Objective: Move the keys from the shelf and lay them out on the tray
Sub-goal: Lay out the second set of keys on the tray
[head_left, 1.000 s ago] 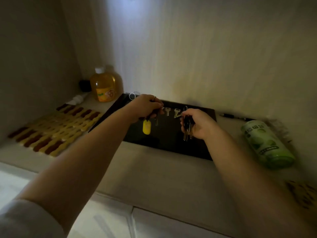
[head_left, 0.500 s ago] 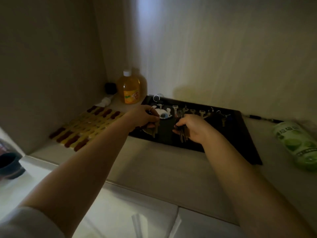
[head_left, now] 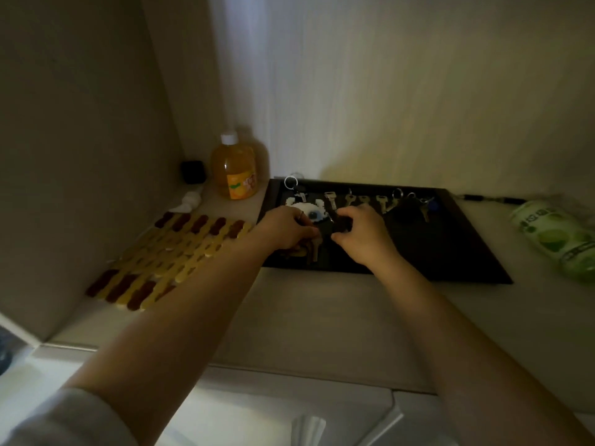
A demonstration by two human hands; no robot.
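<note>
Nearest, our left hand (head_left: 287, 231) is closed on a bunch of keys (head_left: 309, 251) low over the dark tray (head_left: 467, 249); our right hand (head_left: 362, 235) pinches a dark key (head_left: 338, 224), though the dim light hides the detail. Behind them, a white keychain (head_left: 307, 209). Farthest, a row of keys (head_left: 363, 201) along the tray's back edge.
</note>
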